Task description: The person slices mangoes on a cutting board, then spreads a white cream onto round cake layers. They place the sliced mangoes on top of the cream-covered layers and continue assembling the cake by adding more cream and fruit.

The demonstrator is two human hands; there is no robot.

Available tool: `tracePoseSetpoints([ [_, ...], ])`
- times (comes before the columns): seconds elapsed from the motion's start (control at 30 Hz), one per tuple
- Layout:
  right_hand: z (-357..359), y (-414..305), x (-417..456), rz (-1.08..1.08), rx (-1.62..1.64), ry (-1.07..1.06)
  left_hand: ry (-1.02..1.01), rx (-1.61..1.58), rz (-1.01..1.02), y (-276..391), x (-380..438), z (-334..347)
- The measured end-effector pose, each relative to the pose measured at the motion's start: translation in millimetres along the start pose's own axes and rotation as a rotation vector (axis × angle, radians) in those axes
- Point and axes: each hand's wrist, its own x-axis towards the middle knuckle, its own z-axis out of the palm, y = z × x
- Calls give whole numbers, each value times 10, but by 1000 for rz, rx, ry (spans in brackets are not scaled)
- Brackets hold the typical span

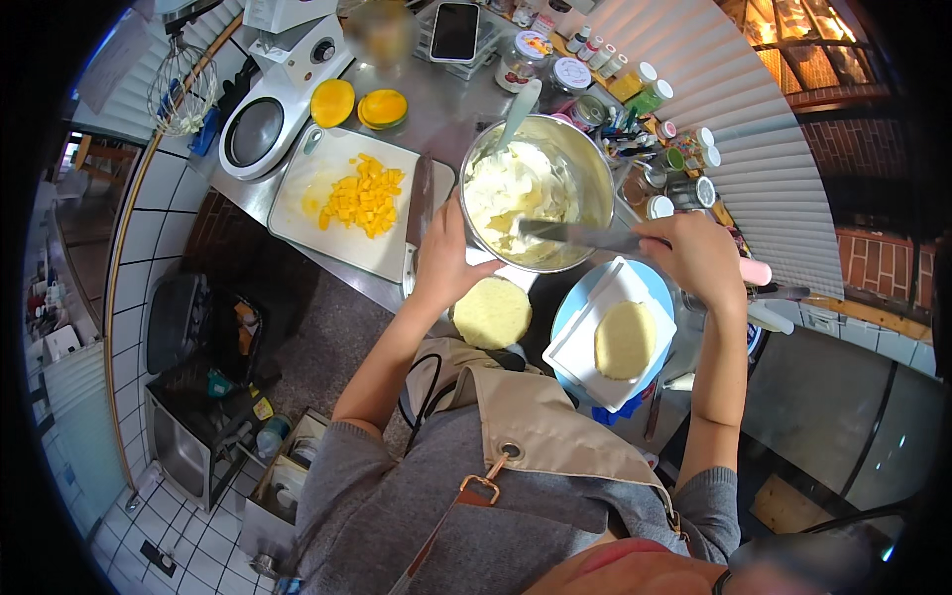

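My left hand (448, 260) grips the rim and side of a steel mixing bowl (599, 163) that holds whipped cream (513, 178). My right hand (695, 256) holds a metal spatula (580, 235), its tip in the cream. A pale green spatula (519, 111) leans on the bowl's far rim. Below the bowl lies a round cake layer (492, 312). A second one (625, 341) rests on a white board (573, 346) over a light blue round plate (587, 286).
A cutting board (297, 201) with diced mango (364, 195) and a knife (420, 193) lies at the left. Beyond it are mango pieces (332, 103) and a white scale (282, 111). Jars (520, 63) and small bottles line the back right. A phone (454, 32) lies at the back.
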Motion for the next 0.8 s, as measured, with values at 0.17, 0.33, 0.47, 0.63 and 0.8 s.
tracePoseSetpoints([
  [0.17,135,-55,45,79,-188,63,-7,6,-9,-4,0,5],
  [0.33,3,-90,4,47,-229,85,16,18,6,-28,-4,18],
  [0.47,233,-53,153,2,-356,100,-33,-47,-33,9,13,5],
  [0.63,648,-68,296,-155,-356,59,-16,-10,-22,-14,5,25],
  [0.8,749,-196,412,-150,-233,10,-27,-14,-28,-7,28,20],
])
